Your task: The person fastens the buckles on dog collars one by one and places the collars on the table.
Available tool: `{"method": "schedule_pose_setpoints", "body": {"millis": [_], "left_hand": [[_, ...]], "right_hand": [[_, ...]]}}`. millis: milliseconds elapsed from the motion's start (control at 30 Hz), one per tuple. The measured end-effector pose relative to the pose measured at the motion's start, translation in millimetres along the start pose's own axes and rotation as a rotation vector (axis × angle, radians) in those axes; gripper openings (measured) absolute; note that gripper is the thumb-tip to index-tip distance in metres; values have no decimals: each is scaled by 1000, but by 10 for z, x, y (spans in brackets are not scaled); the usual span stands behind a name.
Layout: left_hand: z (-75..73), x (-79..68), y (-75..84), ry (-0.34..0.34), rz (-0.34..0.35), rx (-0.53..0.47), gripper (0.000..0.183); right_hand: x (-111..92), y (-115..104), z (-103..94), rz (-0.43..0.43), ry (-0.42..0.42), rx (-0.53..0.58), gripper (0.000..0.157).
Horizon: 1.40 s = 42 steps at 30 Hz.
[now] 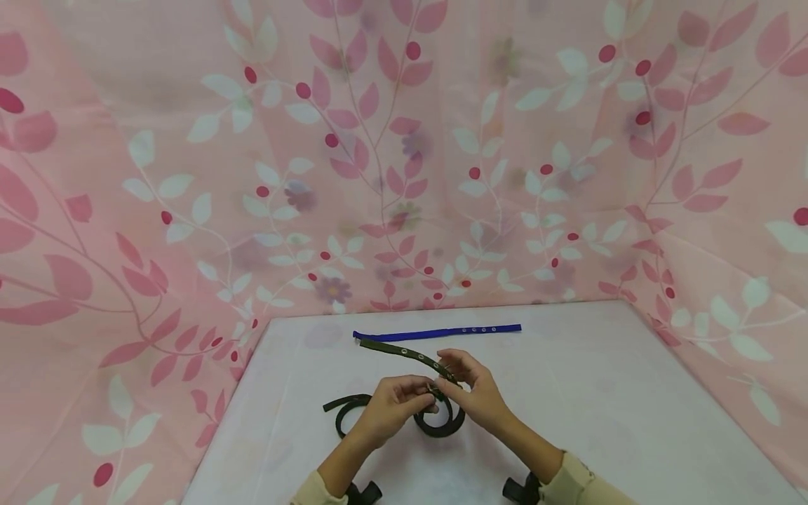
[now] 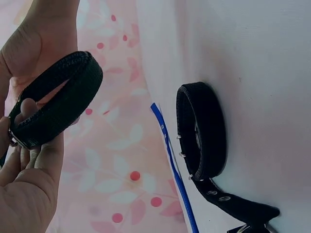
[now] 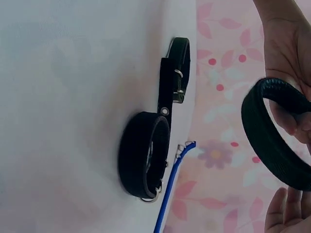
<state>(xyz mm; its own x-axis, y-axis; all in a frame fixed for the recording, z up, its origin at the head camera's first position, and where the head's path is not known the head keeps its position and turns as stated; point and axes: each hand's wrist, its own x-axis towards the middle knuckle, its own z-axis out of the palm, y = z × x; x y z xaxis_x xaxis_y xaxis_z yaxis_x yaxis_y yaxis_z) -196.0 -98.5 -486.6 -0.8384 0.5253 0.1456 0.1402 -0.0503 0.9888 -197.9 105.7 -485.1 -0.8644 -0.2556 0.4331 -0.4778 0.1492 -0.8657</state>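
A green collar (image 1: 404, 351) is in the air over the surface (image 1: 631, 393), between the left hand (image 1: 399, 407) and the right hand (image 1: 477, 391), both of which pinch it, thumb against fingers. Its free, eyeleted end runs from the right hand's fingertips toward the far left, long axis slanting across in front of the left hand, so the right hand is nearer the gripped part and the tip sticks out loose. A small metal buckle (image 2: 13, 139) sits at the left hand's fingertips, where the collar closes on itself; whether the strap is fully through it, I cannot tell.

The band looks woven, dark green and stiff enough to hold a round loop, with bright metal-rimmed holes along the tail. Beneath the hands, on the surface, a black collar (image 2: 211, 131) stands looped on its edge, a second looped collar (image 3: 181, 58) just beside it to the left. Beyond them a blue collar (image 1: 435, 333) lies stretched out sideways.
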Motion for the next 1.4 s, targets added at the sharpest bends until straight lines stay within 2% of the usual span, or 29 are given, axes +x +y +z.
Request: {"method": "schedule_pose_setpoints", "body": {"millis": [167, 267, 467, 600, 800, 933, 1100, 1300, 1400], "left_hand": [[8, -15, 3, -22, -44, 17, 30], [14, -28, -7, -24, -56, 16, 30], [-20, -61, -27, -29, -59, 20, 28], [-57, -70, -21, -21, -50, 29, 29], [-89, -78, -7, -13, -36, 42, 30], [-101, -88, -7, 9, -38, 26, 29], [-111, -103, -16, 50, -71, 17, 29], [-91, -102, -4, 114, -117, 44, 30], [-82, -106, -10, 118, -112, 53, 30]], "right_hand": [[3, -31, -1, 23, -16, 11, 30], [-3, -42, -2, 9, 23, -19, 25], [5, -60, -29, -27, 83, -38, 23], [7, -83, -56, -58, 66, -2, 21], [-2, -75, -79, -107, -5, 58, 20], [-7, -65, -89, -100, -32, 63, 19], [-19, -57, -109, -70, -56, 113, 18], [-22, -78, -109, -23, -44, 128, 21], [-8, -106, -112, 3, -44, 174, 24]]}}
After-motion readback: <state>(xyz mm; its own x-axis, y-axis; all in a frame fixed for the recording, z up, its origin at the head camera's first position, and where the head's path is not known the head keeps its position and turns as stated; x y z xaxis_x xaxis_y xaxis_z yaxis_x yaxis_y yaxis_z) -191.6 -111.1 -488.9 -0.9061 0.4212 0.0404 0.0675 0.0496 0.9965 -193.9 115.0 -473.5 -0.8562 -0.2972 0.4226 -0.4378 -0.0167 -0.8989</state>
